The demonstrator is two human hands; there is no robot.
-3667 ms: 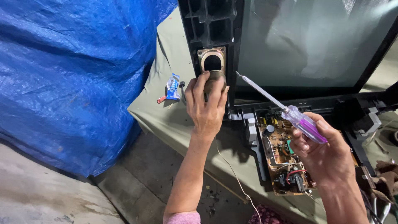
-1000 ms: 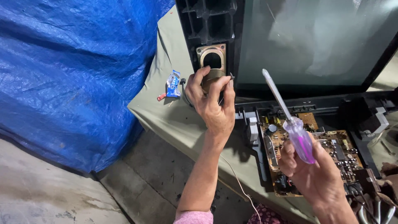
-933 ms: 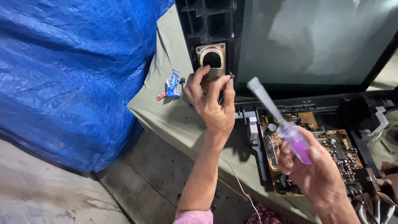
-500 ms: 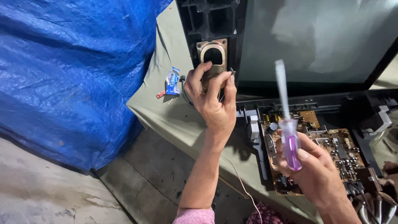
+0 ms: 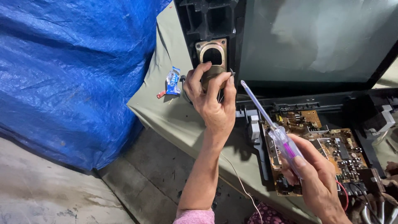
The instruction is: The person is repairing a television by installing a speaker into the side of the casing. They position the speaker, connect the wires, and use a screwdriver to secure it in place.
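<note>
My left hand (image 5: 211,103) grips the lower edge of a small oval speaker (image 5: 212,56) fitted in the black frame (image 5: 205,18) of an opened television lying screen-up. My right hand (image 5: 317,176) holds a screwdriver (image 5: 275,130) with a clear and purple handle; its metal shaft points up and left, the tip hovering just right of my left hand. Below the screwdriver lies the brown circuit board (image 5: 331,145) of the set, exposed, with many small parts.
A large blue tarpaulin (image 5: 70,70) covers the left side. The television rests on a grey-green cloth-covered table (image 5: 166,112), whose edge runs diagonally. A small blue and white wrapper (image 5: 172,81) lies on the cloth. The grey glass screen (image 5: 319,39) fills the upper right. Concrete floor (image 5: 49,195) below.
My right hand has swung the screwdriver from upright to tilted left, its tip now nearer my left hand. My left hand stays on the speaker.
</note>
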